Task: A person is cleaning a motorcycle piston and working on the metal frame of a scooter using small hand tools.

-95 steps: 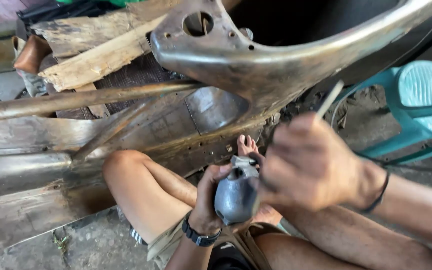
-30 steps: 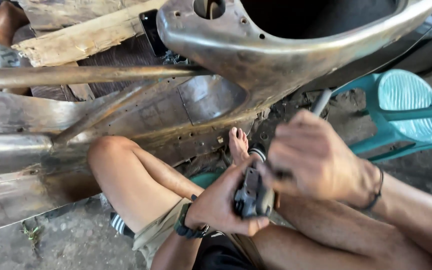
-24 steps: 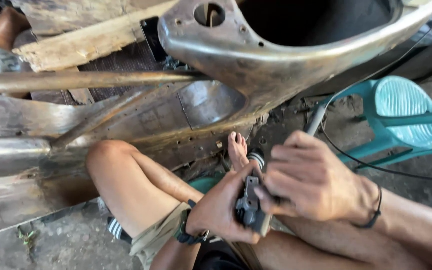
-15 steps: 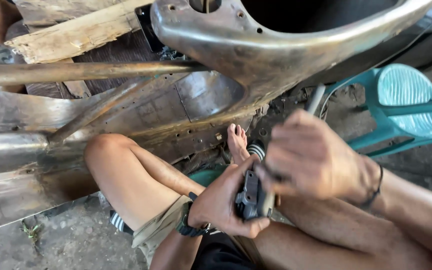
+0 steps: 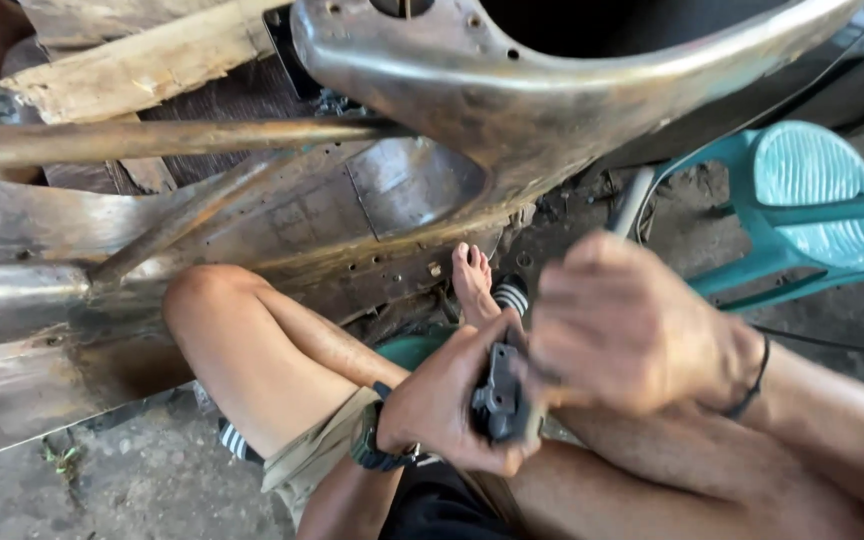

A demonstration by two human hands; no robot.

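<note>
My left hand (image 5: 447, 405) is wrapped around a dark grey power tool (image 5: 500, 395), held upright between my knees. My right hand (image 5: 627, 330) is closed just to its right, fingers on the tool's top end; a pale thin rod (image 5: 630, 200) sticks up behind that hand. A black watch sits on my left wrist and a thin black band on my right wrist. Above my bent left leg (image 5: 252, 350) stands a bare, rusty metal scooter body (image 5: 512, 90).
A turquoise plastic stool (image 5: 802, 200) lies on its side at the right. Weathered wooden planks (image 5: 142, 50) lean at the upper left. A metal bar (image 5: 152, 140) runs across the left. My bare foot (image 5: 472, 280) rests on a green sandal on the concrete floor.
The tool has been turned in my left hand from showing its rounded silver housing to its dark end. My right hand stays on its top. The view shifted slightly.
</note>
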